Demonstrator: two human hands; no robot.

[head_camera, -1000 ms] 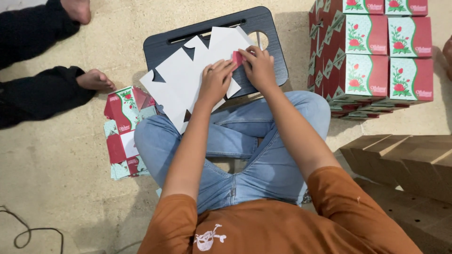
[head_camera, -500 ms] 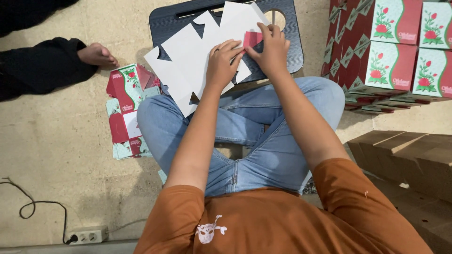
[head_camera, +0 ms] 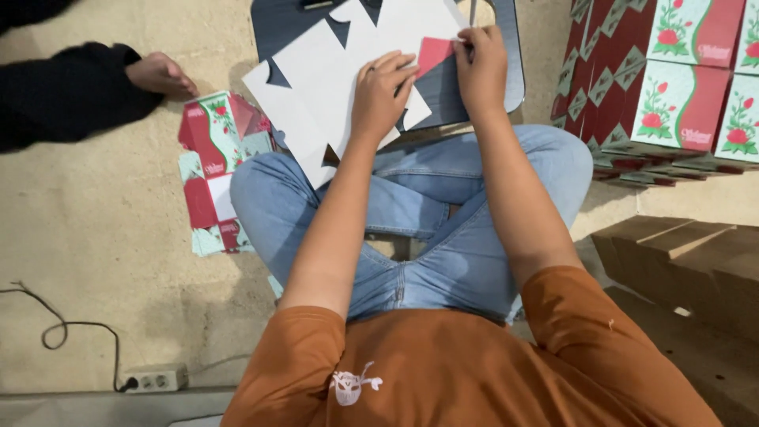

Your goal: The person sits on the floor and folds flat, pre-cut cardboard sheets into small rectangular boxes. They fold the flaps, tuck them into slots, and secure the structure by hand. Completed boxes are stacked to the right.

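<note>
Since a second ago, the red flap [head_camera: 436, 54] has been lifted further off the white carton blank [head_camera: 332, 87] on the dark table [head_camera: 506, 71]. Left hand [head_camera: 383, 87] pressed flat on blank; right hand [head_camera: 478, 59] pinched closed on flap. Finished boxes [head_camera: 680, 79] stacked right, contents unseen.

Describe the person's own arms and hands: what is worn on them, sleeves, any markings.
Both arms are bare from the short orange sleeves of a T-shirt down. The left hand and right hand wear no gloves, and no watch or bracelet shows on either wrist. Whether a finger carries a ring is too small to tell. The shirt has a small white skull-like print.
</note>
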